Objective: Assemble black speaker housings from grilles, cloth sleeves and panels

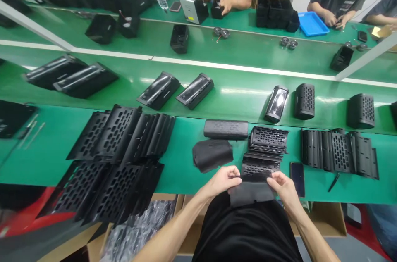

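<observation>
My left hand (223, 180) pinches the left end of a thin, dark grey fabric-like sheet (252, 194) between thumb and fingers. At its other end my right hand (283, 184) is closed in the same way. The sheet hangs over the table's front edge, close to my body; its upper edge lies against a dark strip that I cannot make out. Just beyond it are stacked black slotted panels (268, 140). To their left lie a pile of black sheets (212, 155) and a slotted cover (226, 129) that looks sheet-covered.
Large stacks of slotted panels (116, 134) stand left, more panels (340, 152) right. A phone (297, 179) lies near my right hand. Black speaker housings (304, 101) rest on the green belt (235, 88). Across it, people work beside a blue tray (313, 23). Open cartons (328, 218) are below.
</observation>
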Tool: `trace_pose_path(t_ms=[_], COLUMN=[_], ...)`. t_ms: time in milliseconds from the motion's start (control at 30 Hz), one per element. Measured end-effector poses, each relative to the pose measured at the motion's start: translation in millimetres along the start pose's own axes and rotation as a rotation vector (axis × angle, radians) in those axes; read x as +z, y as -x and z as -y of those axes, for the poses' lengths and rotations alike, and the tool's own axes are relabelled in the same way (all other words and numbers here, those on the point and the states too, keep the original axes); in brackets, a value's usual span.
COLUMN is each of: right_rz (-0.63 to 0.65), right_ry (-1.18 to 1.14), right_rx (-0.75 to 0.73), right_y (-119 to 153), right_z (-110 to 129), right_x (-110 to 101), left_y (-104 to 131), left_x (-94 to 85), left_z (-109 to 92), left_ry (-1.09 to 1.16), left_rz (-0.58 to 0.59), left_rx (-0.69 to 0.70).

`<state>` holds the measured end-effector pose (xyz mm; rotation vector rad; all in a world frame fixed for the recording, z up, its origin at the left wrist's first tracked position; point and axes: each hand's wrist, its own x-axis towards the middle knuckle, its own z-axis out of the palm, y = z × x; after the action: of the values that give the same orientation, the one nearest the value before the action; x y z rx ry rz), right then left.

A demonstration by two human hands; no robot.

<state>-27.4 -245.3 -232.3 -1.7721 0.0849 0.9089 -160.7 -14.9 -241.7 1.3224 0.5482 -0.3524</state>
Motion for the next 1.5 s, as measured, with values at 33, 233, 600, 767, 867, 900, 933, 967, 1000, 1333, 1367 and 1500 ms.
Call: trace_pose_path(t_ms=[33, 233, 600, 767, 867, 900, 933, 967, 1000, 1333, 1367, 1500], right_rz=[-0.079, -0.235, -0.23, -0.221, -0.243, -0.246, -0.244, -0.237, -0.226, -0.216, -0.23, -0.345], right_ry=[0.097, 0.381, 0.589, 0.542, 0.48, 0.453, 0.424, 0.393, 0.363, 0.202, 0.212, 0.276], right_rx=[-0.044, -0.084, 0.051, 0.1, 0.076, 0.06, 0.042, 0.023, 0.003, -0.125, -0.136, -0.249], right_y=[-1.3, -19.6, -50.9, -57.2, -49.6, -46.0, -42.2, -38.5, -35.0, -25.6, -25.2, -20.2], right_z=[-6.3, -14.9, -14.0, -22.8, -24.0, -23.3, -22.0, -20.2, -17.8, 8.0, 9.1, 14.5], right_x=[-5.6, -16.8, -40.0, -40.5, -37.8, -36.4, -34.9, -33.2, -31.5, -20.9, -20.9, -21.9], left_y=[-6.3, -48.5, -53.3, -54.1, -48.4, -45.0, -41.2, -37.1, -33.0, -13.6, -13.1, -11.9], left_x=[4.5, 23.1, 24.8, 29.7, 30.4, 29.8, 28.8, 27.6, 26.1, 13.5, 12.9, 11.7], left_z=[2.0, 12.6, 44.2, 45.6, 43.4, 42.5, 41.5, 40.5, 39.5, 11.0, 7.5, -1.3], left_ry=[-0.071, -0.3, -0.33, -0.273, -0.201, -0.173, -0.143, -0.114, -0.087, 0.304, 0.333, 0.401], left_rz=[-0.037, -0.272, -0.471, -0.409, -0.399, -0.392, -0.382, -0.373, -0.364, -0.265, -0.259, -0.271], left_rx=[0.016, 0.104, -0.099, -0.17, -0.159, -0.151, -0.14, -0.128, -0.116, 0.02, 0.025, 0.06])
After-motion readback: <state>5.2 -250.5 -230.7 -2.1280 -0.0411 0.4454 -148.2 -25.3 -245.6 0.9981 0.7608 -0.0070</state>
